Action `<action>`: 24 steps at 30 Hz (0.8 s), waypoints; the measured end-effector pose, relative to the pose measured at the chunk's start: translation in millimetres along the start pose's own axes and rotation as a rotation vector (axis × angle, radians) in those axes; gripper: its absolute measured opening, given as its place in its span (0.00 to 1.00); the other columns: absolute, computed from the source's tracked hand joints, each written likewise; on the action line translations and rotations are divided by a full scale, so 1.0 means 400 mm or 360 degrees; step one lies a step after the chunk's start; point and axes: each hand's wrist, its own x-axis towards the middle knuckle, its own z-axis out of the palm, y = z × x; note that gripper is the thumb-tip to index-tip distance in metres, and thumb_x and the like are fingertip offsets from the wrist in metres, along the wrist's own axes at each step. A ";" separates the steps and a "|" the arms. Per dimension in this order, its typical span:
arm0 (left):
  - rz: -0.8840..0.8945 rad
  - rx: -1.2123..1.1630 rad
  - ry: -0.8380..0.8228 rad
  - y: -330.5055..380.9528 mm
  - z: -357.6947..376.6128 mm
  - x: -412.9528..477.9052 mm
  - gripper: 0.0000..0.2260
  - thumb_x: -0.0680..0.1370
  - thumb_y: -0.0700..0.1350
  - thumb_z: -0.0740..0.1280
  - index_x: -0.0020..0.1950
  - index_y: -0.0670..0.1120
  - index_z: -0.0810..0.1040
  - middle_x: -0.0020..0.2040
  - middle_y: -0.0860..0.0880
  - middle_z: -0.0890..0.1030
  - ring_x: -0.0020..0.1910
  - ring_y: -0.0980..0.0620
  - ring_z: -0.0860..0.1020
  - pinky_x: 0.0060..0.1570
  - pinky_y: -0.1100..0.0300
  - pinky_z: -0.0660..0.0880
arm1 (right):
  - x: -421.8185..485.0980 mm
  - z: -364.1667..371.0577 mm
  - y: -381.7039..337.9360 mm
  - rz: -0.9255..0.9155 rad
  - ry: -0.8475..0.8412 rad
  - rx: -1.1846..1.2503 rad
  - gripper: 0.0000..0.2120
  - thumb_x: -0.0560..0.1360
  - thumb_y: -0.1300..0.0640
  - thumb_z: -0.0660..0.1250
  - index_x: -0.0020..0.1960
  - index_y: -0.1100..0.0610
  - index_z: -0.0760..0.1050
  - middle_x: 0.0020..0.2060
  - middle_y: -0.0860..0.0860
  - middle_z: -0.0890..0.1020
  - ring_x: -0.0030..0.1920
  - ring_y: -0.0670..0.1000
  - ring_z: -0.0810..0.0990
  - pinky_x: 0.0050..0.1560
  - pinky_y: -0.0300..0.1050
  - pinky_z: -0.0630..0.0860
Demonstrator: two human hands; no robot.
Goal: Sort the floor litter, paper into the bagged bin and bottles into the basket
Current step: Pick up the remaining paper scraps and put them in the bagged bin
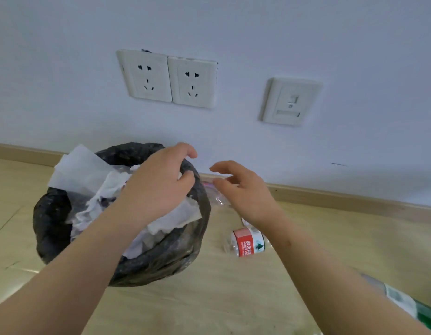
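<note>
A bin lined with a black bag [52, 226] stands on the floor by the wall, heaped with crumpled white paper [84, 170]. My left hand [158, 187] hovers over its right side, fingers loosely curled and holding nothing; the bag's rim shows between thumb and fingers. My right hand [245, 194] is just right of the bin with its fingers relaxed and empty. Under its wrist a clear bottle with a red label [248, 241] lies on its side. A green bottle with a white label [412, 308] lies at the bottom right, partly behind my forearm. No basket is in view.
A piece of clear plastic [215, 195] lies against the skirting between the bin and my right hand. The wall [354, 44] rises directly behind the bin and carries two sockets [168, 78] and a data port [290, 101]. Wood-look floor [221, 298] spreads in front.
</note>
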 end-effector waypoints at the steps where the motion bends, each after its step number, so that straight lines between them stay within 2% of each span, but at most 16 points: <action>1: 0.0064 -0.0002 -0.0027 0.020 0.018 0.004 0.14 0.78 0.43 0.60 0.63 0.52 0.70 0.56 0.53 0.76 0.49 0.54 0.71 0.49 0.59 0.67 | -0.003 -0.019 0.021 0.0032 0.0026 -0.0012 0.11 0.77 0.56 0.62 0.58 0.48 0.75 0.55 0.43 0.77 0.51 0.46 0.77 0.52 0.41 0.74; 4: 0.0261 0.0021 -0.0165 0.093 0.085 0.021 0.13 0.79 0.44 0.59 0.63 0.53 0.70 0.59 0.55 0.76 0.48 0.54 0.72 0.51 0.58 0.68 | -0.023 -0.083 0.094 0.0142 0.0107 -0.0077 0.11 0.77 0.57 0.62 0.58 0.49 0.75 0.55 0.46 0.78 0.50 0.46 0.77 0.51 0.41 0.73; 6: 0.0318 0.0036 -0.0292 0.136 0.138 0.034 0.13 0.79 0.44 0.58 0.63 0.52 0.70 0.60 0.53 0.75 0.50 0.54 0.73 0.51 0.58 0.70 | -0.043 -0.122 0.144 0.0213 0.0136 -0.0139 0.12 0.77 0.59 0.62 0.58 0.49 0.75 0.54 0.46 0.78 0.47 0.45 0.77 0.46 0.37 0.72; 8: 0.0328 -0.0002 -0.0428 0.168 0.202 0.045 0.12 0.79 0.44 0.58 0.61 0.52 0.71 0.58 0.52 0.77 0.52 0.53 0.75 0.53 0.55 0.72 | -0.066 -0.161 0.196 0.0283 0.0152 -0.0199 0.12 0.76 0.59 0.62 0.58 0.50 0.75 0.52 0.46 0.78 0.47 0.46 0.77 0.42 0.37 0.74; 10: 0.0288 -0.0075 -0.0554 0.188 0.273 0.044 0.11 0.78 0.43 0.59 0.60 0.51 0.72 0.58 0.52 0.78 0.56 0.51 0.76 0.56 0.53 0.73 | -0.093 -0.197 0.248 0.0373 0.0154 -0.0278 0.12 0.76 0.60 0.62 0.58 0.51 0.75 0.53 0.48 0.78 0.48 0.48 0.78 0.47 0.42 0.74; 14: 0.0249 -0.0038 -0.0801 0.216 0.431 0.005 0.14 0.78 0.43 0.58 0.62 0.50 0.74 0.61 0.51 0.77 0.60 0.50 0.74 0.57 0.58 0.71 | -0.189 -0.250 0.369 0.0521 0.0124 -0.0501 0.12 0.76 0.59 0.63 0.59 0.52 0.75 0.54 0.49 0.78 0.51 0.48 0.76 0.52 0.40 0.70; 16: 0.0258 0.0017 -0.0927 0.222 0.498 -0.024 0.14 0.78 0.43 0.57 0.63 0.50 0.73 0.63 0.51 0.75 0.61 0.49 0.74 0.55 0.58 0.70 | -0.253 -0.255 0.435 0.0583 0.0034 -0.0688 0.14 0.76 0.58 0.62 0.62 0.51 0.74 0.57 0.47 0.77 0.54 0.46 0.74 0.53 0.38 0.68; 19: 0.0226 0.0015 -0.1052 0.227 0.581 -0.066 0.14 0.78 0.43 0.57 0.63 0.50 0.71 0.64 0.49 0.73 0.61 0.48 0.73 0.58 0.55 0.71 | -0.343 -0.260 0.516 0.0645 -0.0136 -0.0780 0.17 0.75 0.57 0.64 0.63 0.50 0.73 0.61 0.44 0.75 0.62 0.46 0.71 0.61 0.38 0.65; 22: 0.0205 -0.0021 -0.1135 0.244 0.638 -0.122 0.15 0.78 0.43 0.57 0.65 0.49 0.70 0.64 0.49 0.72 0.61 0.48 0.72 0.57 0.55 0.72 | -0.419 -0.271 0.562 0.0680 -0.0280 -0.0783 0.22 0.69 0.49 0.64 0.62 0.47 0.72 0.62 0.41 0.71 0.65 0.44 0.67 0.61 0.34 0.61; 24: 0.0226 -0.0019 -0.1210 0.255 0.669 -0.156 0.17 0.78 0.42 0.58 0.67 0.49 0.68 0.65 0.49 0.71 0.61 0.47 0.72 0.55 0.56 0.70 | -0.456 -0.275 0.592 0.0631 -0.0398 -0.0925 0.31 0.62 0.40 0.57 0.65 0.43 0.69 0.67 0.41 0.67 0.68 0.44 0.64 0.63 0.35 0.58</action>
